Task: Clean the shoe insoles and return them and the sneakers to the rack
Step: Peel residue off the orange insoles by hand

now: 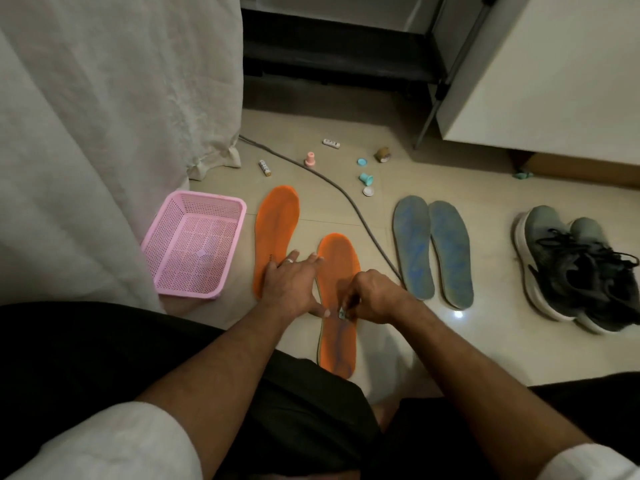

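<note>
Lying at frame centre, one orange insole (pixel 337 303) has bare floor (pixel 485 348) to its right and the pink basket (pixel 194 244) further left. The left hand (pixel 294 282), grip flat and open, presses its edge; the right hand (pixel 372 299) pinches a small object (pixel 343 312) against it. Two orange insoles, two blue insoles (pixel 433 247), two sneakers (pixel 575 268) at right.

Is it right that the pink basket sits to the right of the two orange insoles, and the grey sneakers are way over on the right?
Not quite. The pink basket sits to the left of the two orange insoles, not to their right, as the head view shows. The rest holds: the grey sneakers are far over on the right, past the blue insoles.
</note>
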